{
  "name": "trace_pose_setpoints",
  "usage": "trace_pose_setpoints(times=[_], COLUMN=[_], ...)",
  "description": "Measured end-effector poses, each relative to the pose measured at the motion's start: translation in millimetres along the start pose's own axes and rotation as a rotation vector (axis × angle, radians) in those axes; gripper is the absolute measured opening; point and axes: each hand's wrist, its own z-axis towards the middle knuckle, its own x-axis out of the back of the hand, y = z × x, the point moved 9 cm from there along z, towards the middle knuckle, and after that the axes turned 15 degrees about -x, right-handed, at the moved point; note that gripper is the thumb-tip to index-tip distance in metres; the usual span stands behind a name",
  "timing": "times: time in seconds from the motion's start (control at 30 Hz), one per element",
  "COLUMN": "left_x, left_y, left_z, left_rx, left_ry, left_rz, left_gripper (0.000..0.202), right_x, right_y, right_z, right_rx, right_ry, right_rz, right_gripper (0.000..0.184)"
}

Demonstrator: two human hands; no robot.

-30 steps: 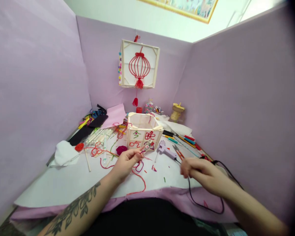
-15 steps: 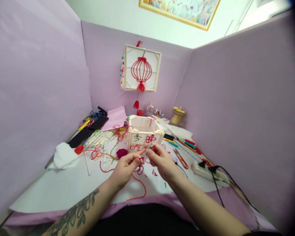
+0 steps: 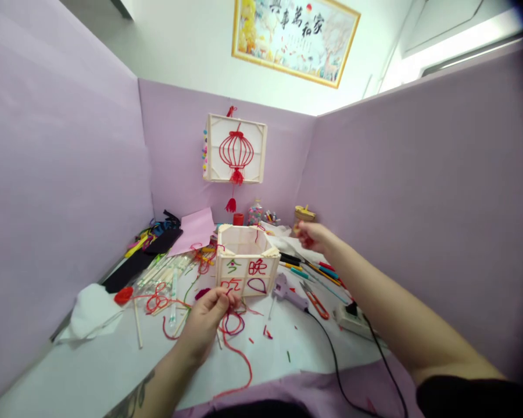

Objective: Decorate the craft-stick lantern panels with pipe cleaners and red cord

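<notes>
My left hand (image 3: 213, 313) is closed in a pinch in front of the lantern frame, with purple yarn (image 3: 234, 323) looping below its fingertips. My right hand (image 3: 316, 237) reaches far forward on the right, beside a yellow-topped container (image 3: 305, 213). Its fingers are curled together and slightly blurred; what they hold is not clear. The open-topped lantern frame (image 3: 247, 255) stands upright, with green and red yarn characters and a purple loop on its white front panel. A ball of dark pink yarn (image 3: 201, 294) sits partly behind my left hand.
A lilac hot glue gun (image 3: 290, 292) lies right of the frame, its cord running forward. Beside it are orange-handled snips (image 3: 316, 302) and a power strip (image 3: 353, 320). A finished lantern (image 3: 237, 150) hangs behind. Sticks (image 3: 168, 276) and red yarn (image 3: 248, 363) are scattered about.
My right hand has left my left hand and moved forward and right, uncovering the glue gun. My left hand stays low, pinching. The view has tilted up.
</notes>
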Motion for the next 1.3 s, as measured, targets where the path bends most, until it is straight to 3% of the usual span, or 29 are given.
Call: trace_pose_setpoints(times=[0.1, 0.17, 0.37, 0.43, 0.53, 0.57, 0.6, 0.67, 0.77, 0.9, 0.97, 1.07, 1.2, 1.3], left_x=[-3.6, -2.0, -0.7, -4.3, -9.9, -11.0, -11.5, -11.3, -16.6, -40.1, -51.5, -62.5, -69.0, -59.4], left_y=[-11.2, -15.7, -14.2, -13.5, -13.1, -12.4, -11.2, -7.1, 1.7, 12.6, 17.5, 17.8, 7.8, 12.0], left_z=[-1.6, -1.7, -1.1, -2.3, -4.3, -4.6, -4.6, -4.2, -5.0, -11.9, -14.8, -16.5, -17.1, -11.1], left_rx=[0.047, 0.058, 0.045, 0.054, 0.067, 0.064, 0.057, 0.035, 0.013, 0.044, 0.048, 0.052, 0.06, -0.023], left_ry=[-0.058, -0.066, -0.066, -0.085, -0.122, -0.131, -0.135, -0.126, -0.132, -0.229, -0.257, -0.259, -0.257, -0.237], left_rz=[0.032, 0.054, 0.091, 0.089, 0.085, 0.089, 0.094, 0.111, 0.146, 0.168, 0.159, 0.169, 0.22, 0.344], left_gripper=[0.044, 0.045, 0.049, 0.048, 0.047, 0.047, 0.047, 0.047, 0.047, 0.044, 0.042, 0.04, 0.04, 0.034], right_x=[-17.3, -24.7, -18.5, -16.3, -20.4, -24.1, -33.3, -49.3, -74.8, -103.2, -119.0, -132.4, -124.4, -97.3], right_y=[23.0, 27.2, -1.7, -11.4, -14.2, -11.8, -11.4, 7.7, 65.7, 119.3, 128.5, 129.6, 127.7, 120.0], right_z=[33.9, 45.6, 40.7, 20.8, -33.7, -57.5, -86.2, -138.1, -175.9, -173.3, -170.3, -171.0, -169.1, -157.1], right_rx=[-0.176, -0.208, -0.093, -0.027, 0.087, 0.142, 0.249, 0.345, 0.236, 0.179, 0.14, 0.083, 0.056, 0.087], right_ry=[0.014, 0.03, 0.063, 0.041, -0.082, -0.154, -0.312, -0.56, -0.704, -0.526, -0.533, -0.607, -0.597, -0.49], right_rz=[-0.039, -0.031, 0.063, 0.094, 0.126, 0.142, 0.183, 0.214, 0.233, 0.318, 0.404, 0.506, 0.548, 0.606], right_gripper=[0.027, 0.031, 0.031, 0.02, 0.002, 0.004, 0.006, 0.013, 0.021, 0.03, 0.038, 0.031, 0.025, 0.028])
